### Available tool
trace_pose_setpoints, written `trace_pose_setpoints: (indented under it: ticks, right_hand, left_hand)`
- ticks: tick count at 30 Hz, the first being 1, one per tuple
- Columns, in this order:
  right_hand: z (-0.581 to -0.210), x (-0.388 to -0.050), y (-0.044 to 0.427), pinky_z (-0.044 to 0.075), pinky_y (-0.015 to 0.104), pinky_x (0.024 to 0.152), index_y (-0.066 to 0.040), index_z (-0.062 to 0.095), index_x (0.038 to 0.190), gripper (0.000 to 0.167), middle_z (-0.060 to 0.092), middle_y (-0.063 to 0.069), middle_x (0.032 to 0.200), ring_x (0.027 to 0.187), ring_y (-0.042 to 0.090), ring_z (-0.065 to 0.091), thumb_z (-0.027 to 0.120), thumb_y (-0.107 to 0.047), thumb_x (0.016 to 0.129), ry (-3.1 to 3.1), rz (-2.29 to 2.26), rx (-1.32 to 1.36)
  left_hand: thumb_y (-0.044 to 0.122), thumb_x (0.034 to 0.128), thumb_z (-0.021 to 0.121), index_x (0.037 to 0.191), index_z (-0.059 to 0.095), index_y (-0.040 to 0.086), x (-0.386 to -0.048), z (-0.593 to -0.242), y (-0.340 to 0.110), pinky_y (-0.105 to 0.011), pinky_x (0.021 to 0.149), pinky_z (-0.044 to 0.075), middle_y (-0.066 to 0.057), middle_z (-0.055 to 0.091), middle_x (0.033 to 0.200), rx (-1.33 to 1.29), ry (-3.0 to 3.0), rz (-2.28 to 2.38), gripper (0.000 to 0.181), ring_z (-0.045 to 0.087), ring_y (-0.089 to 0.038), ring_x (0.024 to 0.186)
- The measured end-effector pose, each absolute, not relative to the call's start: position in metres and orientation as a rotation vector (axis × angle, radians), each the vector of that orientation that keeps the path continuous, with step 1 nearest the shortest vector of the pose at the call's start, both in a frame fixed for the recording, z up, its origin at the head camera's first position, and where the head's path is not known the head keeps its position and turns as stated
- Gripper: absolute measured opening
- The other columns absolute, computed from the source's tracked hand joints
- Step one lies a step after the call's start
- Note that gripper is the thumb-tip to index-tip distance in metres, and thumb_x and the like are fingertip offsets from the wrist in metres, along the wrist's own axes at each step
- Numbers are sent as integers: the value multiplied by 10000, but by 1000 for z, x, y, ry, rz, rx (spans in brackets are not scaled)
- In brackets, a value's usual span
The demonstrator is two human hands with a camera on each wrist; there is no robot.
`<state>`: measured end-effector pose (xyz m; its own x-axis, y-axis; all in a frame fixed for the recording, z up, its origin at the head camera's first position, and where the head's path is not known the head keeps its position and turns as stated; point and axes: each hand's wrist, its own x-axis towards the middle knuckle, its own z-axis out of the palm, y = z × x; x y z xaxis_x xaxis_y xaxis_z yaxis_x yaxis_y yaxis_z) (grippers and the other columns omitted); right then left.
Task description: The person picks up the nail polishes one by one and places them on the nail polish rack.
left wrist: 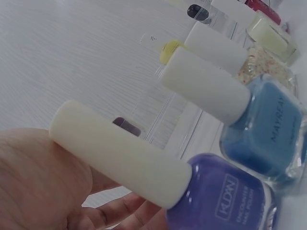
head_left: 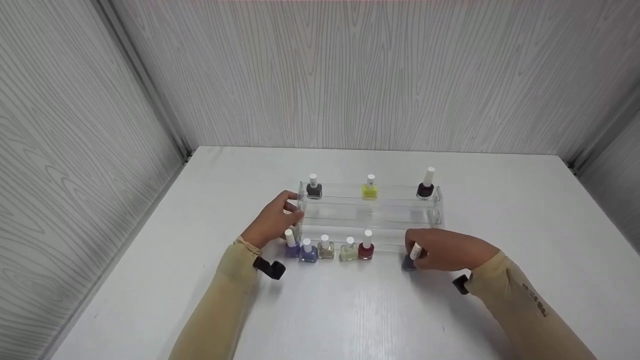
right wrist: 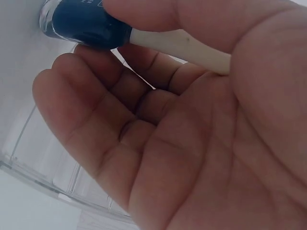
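Note:
A clear tiered rack (head_left: 357, 212) stands on the table, its left end held by my left hand (head_left: 272, 220). At the rack's front right, my right hand (head_left: 447, 248) pinches a dark blue polish bottle (head_left: 409, 263) with a white cap; the right wrist view shows the bottle (right wrist: 86, 24) between thumb and fingers (right wrist: 103, 72). Along the front edge stand a purple bottle (head_left: 292, 250), a blue one (head_left: 308, 254), a glitter one (head_left: 326, 250), a pale one (head_left: 349, 252) and a red one (head_left: 366, 251). In the left wrist view, the purple bottle (left wrist: 220, 196) is beside my left hand (left wrist: 43, 182).
On the rack's top tier stand a dark grey bottle (head_left: 314, 191) at left, a yellow one (head_left: 369, 191) mid-way and a dark purple one (head_left: 425, 190) at right. A white table (head_left: 320, 320) lies below, with wood-grain panels (head_left: 320, 75) behind and at the sides.

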<state>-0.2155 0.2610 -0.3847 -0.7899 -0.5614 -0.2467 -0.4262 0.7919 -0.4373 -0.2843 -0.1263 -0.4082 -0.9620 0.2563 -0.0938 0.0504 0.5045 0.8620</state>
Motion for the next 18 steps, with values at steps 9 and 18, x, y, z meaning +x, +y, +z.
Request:
trace_pose_setpoints:
  ticks: [9,18]
  right_hand:
    - [-380,-212,261,459,320,739,-165,596,989,150,609,-52,902,802,137,530,674,-71,902,2636,-527,-747]
    - [-382,-215,257,475,324,737,-160,616,986,140,633,-53,910,793,132,543,692,-75,903,2626,-505,-744]
  left_hand:
    - [199,1061,596,1527,418,150,-285,-405,-124,-352,648,575,-144,582,1285,263,2545,1423,501,654,-289,1037]
    - [190,1056,601,1514,428,135,-286,-409,-126,-339,616,561,-145,601,1256,275,2539,1424,493,657,-279,1005]
